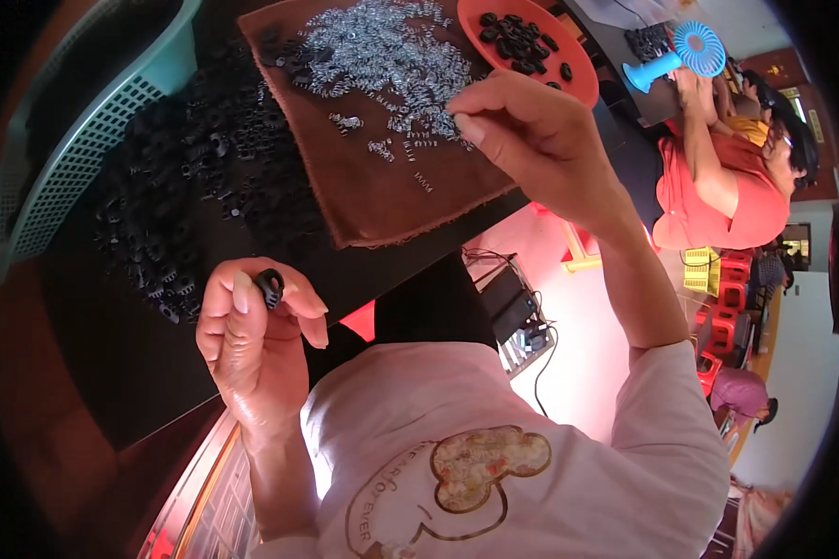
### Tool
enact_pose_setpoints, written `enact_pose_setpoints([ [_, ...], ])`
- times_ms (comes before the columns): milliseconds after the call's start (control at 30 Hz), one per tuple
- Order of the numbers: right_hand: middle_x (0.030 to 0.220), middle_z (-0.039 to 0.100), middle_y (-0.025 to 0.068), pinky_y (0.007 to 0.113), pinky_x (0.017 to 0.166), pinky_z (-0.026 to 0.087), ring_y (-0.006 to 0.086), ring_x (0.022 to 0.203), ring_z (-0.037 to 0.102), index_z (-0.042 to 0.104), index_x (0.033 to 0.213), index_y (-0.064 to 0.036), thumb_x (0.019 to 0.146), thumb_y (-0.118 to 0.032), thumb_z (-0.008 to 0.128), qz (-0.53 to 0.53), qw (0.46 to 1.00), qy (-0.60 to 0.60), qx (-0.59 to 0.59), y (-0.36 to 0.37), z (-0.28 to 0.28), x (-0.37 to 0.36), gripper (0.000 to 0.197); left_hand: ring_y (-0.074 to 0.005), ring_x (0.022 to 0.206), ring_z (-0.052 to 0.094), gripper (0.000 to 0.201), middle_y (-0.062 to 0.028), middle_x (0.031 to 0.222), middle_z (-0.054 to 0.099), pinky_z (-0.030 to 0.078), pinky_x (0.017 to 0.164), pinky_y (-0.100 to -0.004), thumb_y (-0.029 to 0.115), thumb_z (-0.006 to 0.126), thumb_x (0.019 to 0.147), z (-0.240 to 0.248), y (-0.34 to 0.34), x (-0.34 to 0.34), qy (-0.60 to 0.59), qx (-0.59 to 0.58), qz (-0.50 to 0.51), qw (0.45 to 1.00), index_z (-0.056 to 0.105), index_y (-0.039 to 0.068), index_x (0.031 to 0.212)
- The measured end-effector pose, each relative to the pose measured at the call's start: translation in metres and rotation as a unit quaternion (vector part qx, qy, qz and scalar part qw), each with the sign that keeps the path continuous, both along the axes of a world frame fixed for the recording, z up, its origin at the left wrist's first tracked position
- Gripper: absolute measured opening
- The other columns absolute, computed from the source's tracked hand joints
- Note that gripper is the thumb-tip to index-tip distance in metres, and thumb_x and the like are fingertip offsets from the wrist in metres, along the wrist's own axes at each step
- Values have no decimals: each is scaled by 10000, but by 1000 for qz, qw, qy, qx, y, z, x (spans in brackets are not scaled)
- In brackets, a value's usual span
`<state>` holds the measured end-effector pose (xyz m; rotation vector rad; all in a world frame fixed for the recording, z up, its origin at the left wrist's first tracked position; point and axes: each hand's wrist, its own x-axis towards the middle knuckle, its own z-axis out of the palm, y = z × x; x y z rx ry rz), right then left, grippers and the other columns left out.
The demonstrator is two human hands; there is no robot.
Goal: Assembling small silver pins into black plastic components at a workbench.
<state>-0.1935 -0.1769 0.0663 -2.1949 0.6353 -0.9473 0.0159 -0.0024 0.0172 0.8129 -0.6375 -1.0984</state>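
Between the thumb and fingers of my left hand (266,335) is a small black plastic piece (269,288), rounded, with an opening in its side. The hand is raised in front of the table's near edge. My right hand (541,140) is at the right side of a pile of small silver coil springs (382,61), thumb and forefinger pinched together. What lies between those fingertips is too small to make out. The springs are spread over a brown cloth (373,200), with a few loose ones closer to me.
A heap of black plastic pieces (177,196) lies left of the cloth, beside a green plastic basket (93,140). A red dish (578,65) of black pieces stands at the far right. Beyond are a blue fan (699,48) and a person in red (718,186).
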Motion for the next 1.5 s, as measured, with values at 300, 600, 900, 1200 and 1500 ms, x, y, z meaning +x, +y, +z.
enact_pose_setpoints([
  [300,872,551,79,342,629,469,268,749,588,617,1012,-36,840,-31,646,42,956,246,-152,-6,-14,-9,175,-136,543,526,286,-132,763,618,438,516,-230,257,476,1016,-7,-3,-2,-3,2,7,1000,555,-7,941],
  [600,840,508,80,398,555,441,306,685,568,568,884,-55,845,-117,655,34,918,318,-234,-14,-24,4,114,-146,576,554,268,-141,804,633,462,545,-243,249,487,1014,-8,-3,-3,3,14,14,1000,558,-6,970],
  [900,853,552,86,430,549,470,324,685,603,557,821,-34,832,-107,602,29,913,331,-236,-11,-19,7,87,-157,591,575,251,-151,829,642,481,556,-256,239,504,1008,-9,1,-1,11,2,-4,1000,560,-4,980],
  [1200,874,518,73,387,551,455,291,690,581,581,957,-50,792,-46,642,39,900,355,-252,-6,-17,1,176,-150,583,572,265,-142,817,642,476,544,-250,252,513,1006,-10,2,-2,3,3,-6,1000,566,-6,981],
  [1500,870,532,81,347,562,461,276,676,574,591,983,-40,783,30,629,47,930,290,-222,-4,-18,-2,215,-143,592,573,261,-134,823,642,478,551,-251,251,525,1001,-9,3,-3,7,10,-4,1000,574,-4,974],
])
